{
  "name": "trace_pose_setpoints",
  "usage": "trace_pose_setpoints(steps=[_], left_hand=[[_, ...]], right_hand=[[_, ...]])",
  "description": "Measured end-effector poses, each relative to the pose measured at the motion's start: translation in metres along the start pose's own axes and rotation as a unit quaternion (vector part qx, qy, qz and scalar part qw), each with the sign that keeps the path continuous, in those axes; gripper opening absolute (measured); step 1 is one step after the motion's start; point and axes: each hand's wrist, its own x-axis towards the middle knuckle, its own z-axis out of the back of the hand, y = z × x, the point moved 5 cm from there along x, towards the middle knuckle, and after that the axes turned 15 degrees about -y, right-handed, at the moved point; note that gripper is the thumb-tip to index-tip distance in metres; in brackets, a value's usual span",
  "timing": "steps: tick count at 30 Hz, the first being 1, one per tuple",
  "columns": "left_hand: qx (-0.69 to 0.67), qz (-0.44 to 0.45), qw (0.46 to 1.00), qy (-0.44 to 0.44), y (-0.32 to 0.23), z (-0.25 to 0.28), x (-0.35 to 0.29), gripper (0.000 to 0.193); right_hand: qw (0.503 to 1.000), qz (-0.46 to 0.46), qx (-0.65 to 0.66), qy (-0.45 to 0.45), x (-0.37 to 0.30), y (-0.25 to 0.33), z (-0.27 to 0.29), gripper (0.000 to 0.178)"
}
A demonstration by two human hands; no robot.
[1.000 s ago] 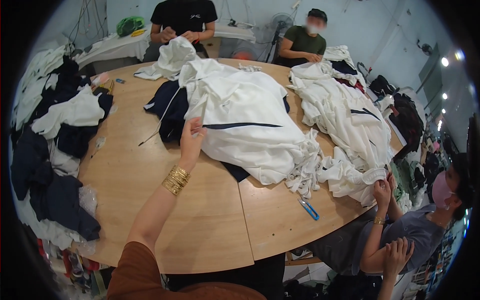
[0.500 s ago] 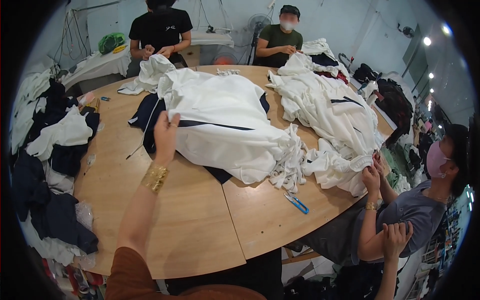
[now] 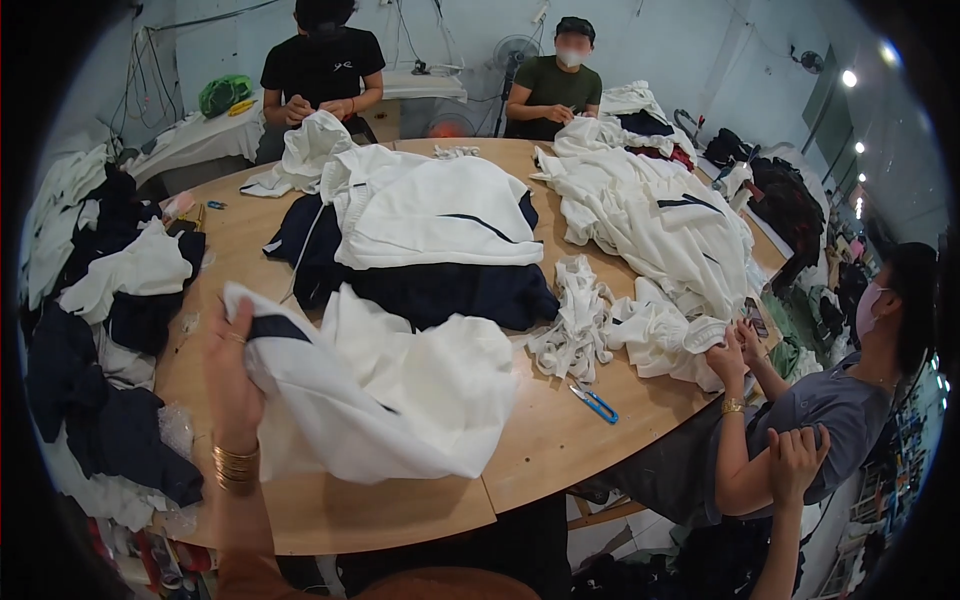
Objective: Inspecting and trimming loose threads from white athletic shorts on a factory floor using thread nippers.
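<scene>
My left hand [image 3: 236, 375] is closed on the edge of a white garment [image 3: 400, 390] with a dark navy stripe and lifts it over the near part of the table. Its loose folds spread to the right. Off to the right, the hand I take to be mine, my right hand [image 3: 797, 465], is raised with fingers apart, seemingly holding nothing. It overlaps a co-worker's arm; touching or apart I cannot tell. Beyond the lifted garment lie a navy garment [image 3: 450, 290] and a white garment with a dark stripe [image 3: 430, 215], stacked.
Blue-handled thread snips [image 3: 595, 403] lie by a heap of white strips [image 3: 575, 320]. A large white garment pile [image 3: 650, 200] covers the table's right side. Navy and white clothes [image 3: 130, 310] crowd the left. Several co-workers handle garments around the wooden table [image 3: 560, 440].
My left hand has come nearer and left, pulling the top white garment off the stack. The navy garment beneath now shows. My right hand has barely moved.
</scene>
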Motion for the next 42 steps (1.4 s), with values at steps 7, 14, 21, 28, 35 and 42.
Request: trace_pose_setpoints(steps=[7, 14, 21, 28, 35, 42], left_hand=[[-0.016, -0.064, 0.996, -0.057, -0.018, 0.101, 0.013, 0.025], [0.428, -0.601, 0.633, -0.235, -0.170, 0.106, 0.029, 0.041], [0.045, 0.040, 0.998, -0.026, 0.012, 0.016, -0.044, 0.016], [-0.138, 0.302, 0.942, 0.051, 0.063, 0.005, -0.145, 0.039], [-0.359, 0.497, 0.786, 0.081, 0.067, 0.015, -0.116, 0.042], [-0.194, 0.363, 0.911, 0.027, 0.117, 0.041, -0.021, 0.037]], right_hand=[[0.978, -0.149, 0.140, -0.035, 0.008, 0.023, 0.014, 0.017], [0.826, -0.128, 0.547, 0.051, 0.104, 0.175, 0.038, 0.026], [0.585, -0.198, 0.755, 0.222, 0.113, 0.301, 0.079, 0.030], [0.453, -0.206, 0.853, 0.159, 0.164, 0.356, 0.122, 0.037], [0.362, -0.268, 0.886, 0.108, 0.182, 0.318, 0.110, 0.030], [0.584, -0.234, 0.768, 0.122, 0.201, 0.258, 0.074, 0.029]])
